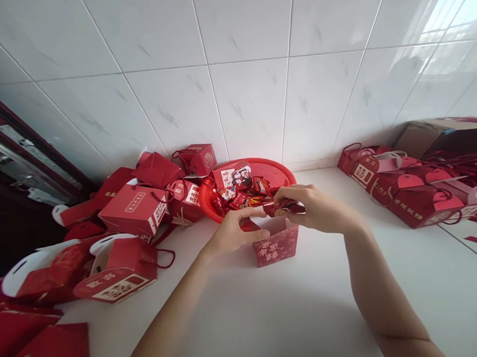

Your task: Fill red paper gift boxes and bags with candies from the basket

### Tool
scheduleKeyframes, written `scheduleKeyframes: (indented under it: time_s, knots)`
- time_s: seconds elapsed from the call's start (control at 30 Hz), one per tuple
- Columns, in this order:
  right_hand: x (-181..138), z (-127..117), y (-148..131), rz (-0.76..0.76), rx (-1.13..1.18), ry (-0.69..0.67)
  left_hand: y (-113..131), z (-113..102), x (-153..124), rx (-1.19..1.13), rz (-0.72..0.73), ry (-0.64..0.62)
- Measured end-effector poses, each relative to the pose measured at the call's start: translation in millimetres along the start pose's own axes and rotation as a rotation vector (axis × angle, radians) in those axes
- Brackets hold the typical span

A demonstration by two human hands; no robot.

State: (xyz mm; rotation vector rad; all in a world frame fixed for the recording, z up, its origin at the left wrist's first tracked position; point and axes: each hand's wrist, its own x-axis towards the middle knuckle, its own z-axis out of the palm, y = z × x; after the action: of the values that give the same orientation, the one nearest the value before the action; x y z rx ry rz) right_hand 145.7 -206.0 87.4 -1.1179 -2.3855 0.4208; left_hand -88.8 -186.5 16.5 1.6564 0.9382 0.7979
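A small red gift box (277, 249) with pale characters on its front stands upright on the white surface, its top open. My left hand (238, 231) is closed on the box's left side, thumb at the front rim and fingers at the back. Just above the opening, my right hand (315, 209) pinches a shiny dark red candy packet (285, 208); whether it is one packet or more I cannot tell. Behind the box sits a red plastic basket (276, 168) with several wrapped candies (243, 198) and a printed red card (233, 177) in it. The box's inside is mostly hidden.
Several red gift boxes (129, 206) with cord handles crowd the left side, some with lids up. More red boxes (412, 189) stand at the right, beside a cardboard carton (425, 134) of red items. A white tiled wall (250, 102) closes off the back.
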Motion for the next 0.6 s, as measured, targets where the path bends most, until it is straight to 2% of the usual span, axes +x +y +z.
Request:
scheduleKeyframes:
  time_s: [0.13,0.3,0.43,0.6]
  knots:
    - [0.7,-0.7,-0.5,-0.016,0.046,-0.048,6.7,-2.1,-1.3,-0.011,-0.017,-0.089]
    - [5.5,6.2,-0.7,-0.027,0.031,-0.105,3.7,-2.4,-1.7,0.003,-0.012,-0.082]
    - [6.5,8.3,2.3,-0.055,0.100,-0.028,-1.9,-3.8,-1.2,-0.001,0.016,-0.050]
    - [7.0,6.8,2.8,0.066,0.170,0.003,0.5,-4.6,-1.5,0.033,0.024,-0.039]
